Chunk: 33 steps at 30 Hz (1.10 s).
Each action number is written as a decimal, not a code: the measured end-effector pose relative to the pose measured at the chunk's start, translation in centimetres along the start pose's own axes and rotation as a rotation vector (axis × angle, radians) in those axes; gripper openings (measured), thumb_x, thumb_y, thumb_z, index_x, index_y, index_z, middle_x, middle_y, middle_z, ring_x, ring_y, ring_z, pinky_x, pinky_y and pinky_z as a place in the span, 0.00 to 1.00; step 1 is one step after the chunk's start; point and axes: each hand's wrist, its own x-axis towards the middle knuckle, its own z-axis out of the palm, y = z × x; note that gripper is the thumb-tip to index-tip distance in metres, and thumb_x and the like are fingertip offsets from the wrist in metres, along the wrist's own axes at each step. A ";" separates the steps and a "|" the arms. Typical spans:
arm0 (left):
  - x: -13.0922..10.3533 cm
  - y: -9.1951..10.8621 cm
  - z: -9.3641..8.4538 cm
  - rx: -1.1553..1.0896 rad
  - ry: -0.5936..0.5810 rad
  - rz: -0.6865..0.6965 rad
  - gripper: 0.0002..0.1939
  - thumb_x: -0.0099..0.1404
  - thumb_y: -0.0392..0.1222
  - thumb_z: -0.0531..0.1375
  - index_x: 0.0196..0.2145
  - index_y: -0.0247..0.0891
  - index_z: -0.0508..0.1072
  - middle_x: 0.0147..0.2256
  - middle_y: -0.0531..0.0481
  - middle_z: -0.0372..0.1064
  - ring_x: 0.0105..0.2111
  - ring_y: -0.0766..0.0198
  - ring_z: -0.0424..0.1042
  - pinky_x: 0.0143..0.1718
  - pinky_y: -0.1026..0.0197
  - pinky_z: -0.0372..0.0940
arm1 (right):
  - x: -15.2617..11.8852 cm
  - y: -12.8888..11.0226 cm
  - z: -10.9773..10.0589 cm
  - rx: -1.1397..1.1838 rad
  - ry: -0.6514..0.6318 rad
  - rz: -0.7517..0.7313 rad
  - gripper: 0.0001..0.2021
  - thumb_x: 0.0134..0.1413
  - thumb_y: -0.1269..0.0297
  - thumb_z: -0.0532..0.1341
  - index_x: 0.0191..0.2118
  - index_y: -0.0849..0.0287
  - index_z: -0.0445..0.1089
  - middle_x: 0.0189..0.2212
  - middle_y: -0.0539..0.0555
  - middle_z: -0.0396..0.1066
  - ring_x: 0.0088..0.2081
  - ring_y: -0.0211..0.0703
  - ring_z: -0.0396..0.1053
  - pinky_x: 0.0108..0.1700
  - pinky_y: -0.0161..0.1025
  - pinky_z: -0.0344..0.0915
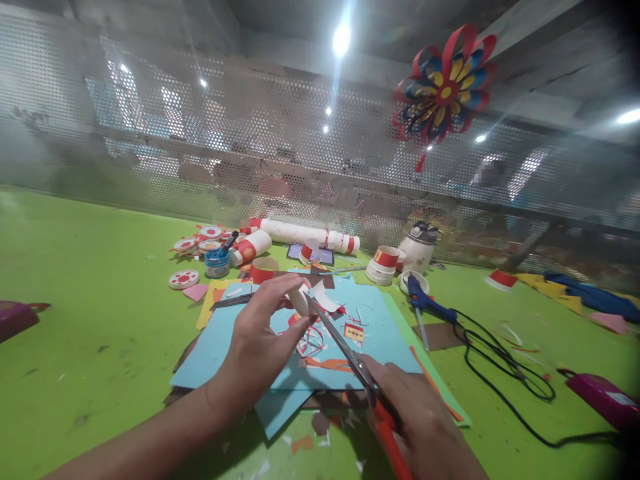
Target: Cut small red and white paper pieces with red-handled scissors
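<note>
Between thumb and fingers, my left hand (260, 333) pinches a small curved piece of white paper cup (300, 299). My right hand (415, 407) is wrapped around the red-orange handles of a pair of scissors (345, 347). The blades point up and left, with their tips at the cup piece. Whether the tips touch it or sit just beside it I cannot tell. Below both hands lies a stack of light blue paper (220, 363), strewn with thin red and white scraps. A small red and cream printed piece (354, 332) rests there, near an orange strip (330, 364).
A blue glue gun (425, 300) with a black cord lies at the right. Behind the paper are a white paper-cup tube (300, 231), stacked cups (383, 267), a phone (325, 256), a blue jar (217, 263) and a white bottle (419, 250). A perforated screen (280, 153) stands behind the green table.
</note>
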 end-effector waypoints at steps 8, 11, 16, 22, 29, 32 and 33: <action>0.1 -0.1 0.1 0.038 0.024 0.033 0.22 0.56 0.31 0.61 0.49 0.42 0.67 0.48 0.44 0.68 0.49 0.54 0.68 0.44 0.51 0.71 | 0.2 -0.3 0.0 0.033 0.020 -0.021 0.19 0.56 0.67 0.55 0.54 0.63 0.63 0.34 0.60 0.74 0.35 0.52 0.72 0.38 0.47 0.70; 0.1 -0.1 0.2 0.042 0.028 0.036 0.23 0.56 0.32 0.61 0.49 0.43 0.67 0.48 0.45 0.68 0.49 0.55 0.68 0.44 0.51 0.71 | 0.3 -0.5 -0.2 0.023 0.044 -0.042 0.19 0.56 0.67 0.55 0.53 0.61 0.65 0.32 0.59 0.74 0.33 0.52 0.73 0.36 0.46 0.71; 0.1 0.1 0.1 0.051 -0.025 0.000 0.21 0.57 0.32 0.60 0.50 0.41 0.67 0.50 0.44 0.67 0.50 0.56 0.66 0.48 0.53 0.68 | 0.8 -1.3 -1.3 0.169 0.028 -0.031 0.17 0.55 0.67 0.54 0.51 0.58 0.68 0.33 0.58 0.76 0.35 0.52 0.73 0.38 0.45 0.71; 0.9 0.4 -0.5 0.034 -0.098 -0.046 0.21 0.58 0.35 0.60 0.50 0.42 0.68 0.51 0.44 0.67 0.52 0.56 0.65 0.49 0.52 0.67 | 1.8 -1.0 -1.2 0.417 -0.028 -0.080 0.16 0.49 0.71 0.53 0.43 0.56 0.72 0.32 0.52 0.77 0.33 0.47 0.74 0.37 0.38 0.71; 2.2 0.8 -2.1 -0.266 -0.302 -0.280 0.20 0.60 0.39 0.60 0.51 0.48 0.69 0.51 0.46 0.69 0.46 0.55 0.71 0.44 0.51 0.70 | 1.2 0.4 -1.8 0.345 -0.051 -0.002 0.14 0.51 0.71 0.56 0.41 0.56 0.75 0.28 0.53 0.78 0.29 0.47 0.76 0.33 0.39 0.73; 2.5 1.0 -2.6 -0.423 -0.387 -0.354 0.21 0.61 0.40 0.58 0.53 0.48 0.67 0.54 0.46 0.65 0.52 0.51 0.66 0.49 0.47 0.65 | 0.9 -0.5 -3.9 0.366 -0.102 -0.018 0.14 0.52 0.68 0.57 0.43 0.55 0.75 0.27 0.53 0.78 0.28 0.47 0.75 0.33 0.39 0.73; 2.5 1.1 -2.7 -0.460 -0.412 -0.369 0.21 0.62 0.40 0.58 0.53 0.47 0.67 0.56 0.46 0.63 0.54 0.50 0.63 0.52 0.46 0.62 | 0.8 -0.9 -4.4 0.367 -0.096 -0.006 0.15 0.52 0.67 0.57 0.45 0.54 0.74 0.26 0.52 0.78 0.28 0.47 0.75 0.32 0.38 0.73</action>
